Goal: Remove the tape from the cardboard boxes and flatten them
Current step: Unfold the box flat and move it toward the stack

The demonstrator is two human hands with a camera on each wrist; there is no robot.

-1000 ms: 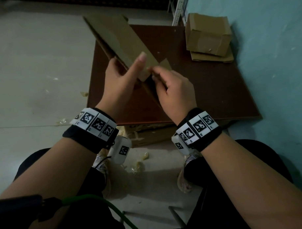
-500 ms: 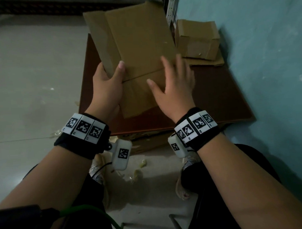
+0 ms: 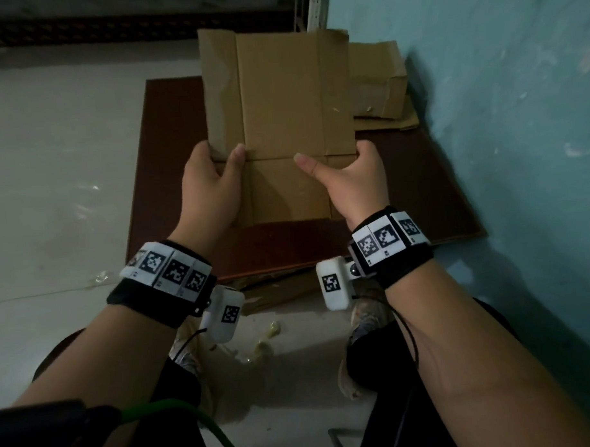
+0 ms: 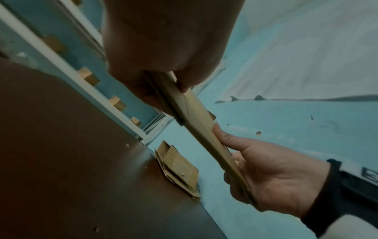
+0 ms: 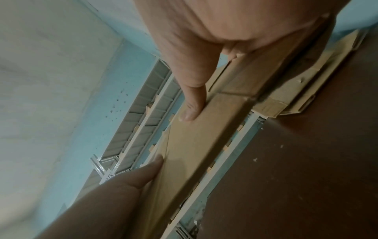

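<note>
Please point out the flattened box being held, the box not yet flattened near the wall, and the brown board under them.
flattened box (image 3: 282, 100): head view, centre of its upper middle panel.
unflattened box (image 3: 377, 83): head view, its near side face beside the teal wall.
brown board (image 3: 419, 185): head view, bare surface right of the hands.

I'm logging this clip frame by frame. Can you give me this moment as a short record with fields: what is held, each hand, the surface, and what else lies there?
held item: flattened cardboard box, raised above the board
left hand: grip on the box's left edge, thumb on top
right hand: grip on the box's right edge, thumb on top
surface: brown board on the floor
far corner: another cardboard box on a flat cardboard piece, by the blue wall
tape on held box: none visible
</note>
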